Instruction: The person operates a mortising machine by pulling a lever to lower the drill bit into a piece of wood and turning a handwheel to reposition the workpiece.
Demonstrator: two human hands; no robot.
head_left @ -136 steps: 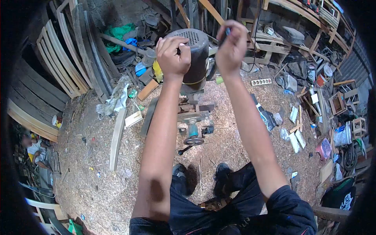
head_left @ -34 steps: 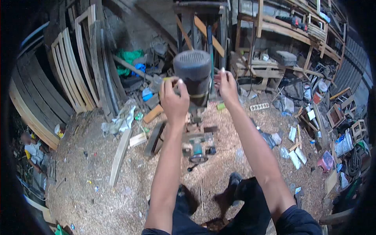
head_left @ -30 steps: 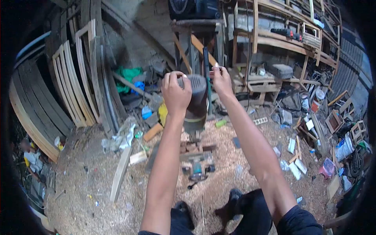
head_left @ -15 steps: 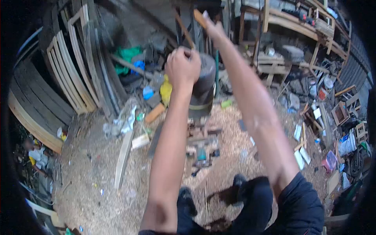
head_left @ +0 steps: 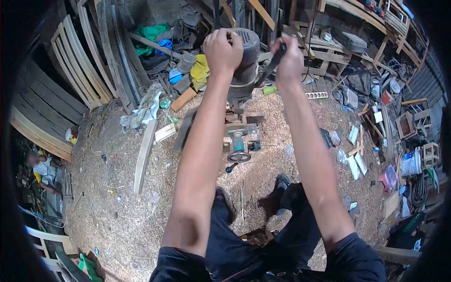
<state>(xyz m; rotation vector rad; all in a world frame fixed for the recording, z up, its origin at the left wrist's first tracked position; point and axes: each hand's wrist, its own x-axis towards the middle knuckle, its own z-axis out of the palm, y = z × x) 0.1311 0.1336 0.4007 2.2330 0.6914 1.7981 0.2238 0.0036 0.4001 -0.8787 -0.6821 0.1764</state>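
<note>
The dark motor (head_left: 247,51) of an upright machine has a perforated round top. My left hand (head_left: 222,52), fingers curled, is at the motor's left side; what it grips, if anything, is hidden. To the right of the motor, my right hand (head_left: 288,61) is closed around a dark lever (head_left: 271,66) that slants down toward the machine. Below the motor are the machine's green base part and a handwheel (head_left: 238,156) with a black knob.
Curved wooden pieces (head_left: 80,66) lean at the left. A long board (head_left: 145,157) lies on the shavings-covered floor. Scrap wood and a pink basket (head_left: 389,177) are at the right. Another person (head_left: 43,171) is at the far left.
My right hand has come down and toward me, from beside a wooden piece to the dark lever. The view has shifted, showing more of the handwheel; my left hand remains by the motor.
</note>
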